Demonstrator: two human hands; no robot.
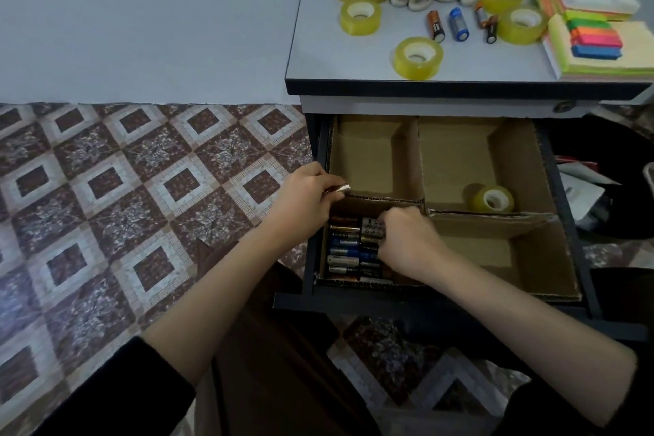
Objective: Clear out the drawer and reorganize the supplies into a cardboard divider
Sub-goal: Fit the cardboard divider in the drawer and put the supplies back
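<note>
1. Centre frame, the right hand [407,244] curls its fingers [391,219] onto the batteries [348,251] packed in the cardboard divider [495,251]'s lower-left compartment, probably squaring the rows. Whether they pinch one, I cannot tell.
2. The left hand [304,202] clamps its fingers on a spare battery [339,189], ready to add it.
3. Further up, a tape roll [493,199] lies in the upper-right compartment.

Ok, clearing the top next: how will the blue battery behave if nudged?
Likely rolls: the blue battery is a smooth cylinder lying on its side on the flat cabinet top. Probably rigid and slick, given its glossy casing.
</note>
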